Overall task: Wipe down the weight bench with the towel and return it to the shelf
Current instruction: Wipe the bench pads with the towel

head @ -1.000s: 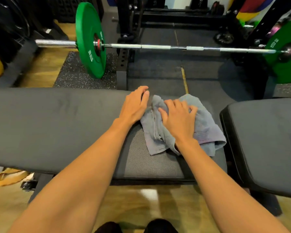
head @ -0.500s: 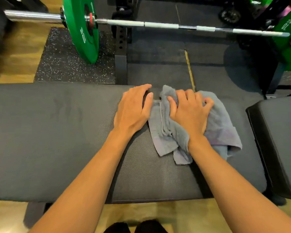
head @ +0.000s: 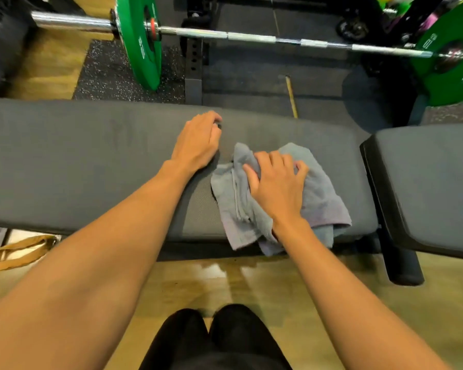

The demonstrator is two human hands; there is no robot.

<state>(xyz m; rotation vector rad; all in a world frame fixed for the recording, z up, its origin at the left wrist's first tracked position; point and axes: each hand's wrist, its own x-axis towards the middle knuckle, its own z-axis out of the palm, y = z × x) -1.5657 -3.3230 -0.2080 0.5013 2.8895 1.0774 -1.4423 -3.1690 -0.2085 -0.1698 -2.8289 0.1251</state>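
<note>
Crumpled grey towel (head: 322, 201) on the right part of the weight bench (head: 78, 161) pad, one corner hanging over the near edge. Bunched under right hand (head: 275, 188), fingers curled into the cloth. Just left of it, left hand (head: 198, 141) resting on bare pad, fingers seemingly loosely bent, gripping nothing. Beyond, barbell (head: 251, 37) with green plates (head: 142, 44).

The bench (head: 91, 161) had matt grey padding, with a finely textured middle panel. The towel (head: 321, 188) was soft grey cloth. The barbell (head: 251, 37) was shiny metal, the plate (head: 139, 44) smooth green, the floor (head: 251, 284) glossy wood, and the mat (head: 104, 76) speckled rubber.
</note>
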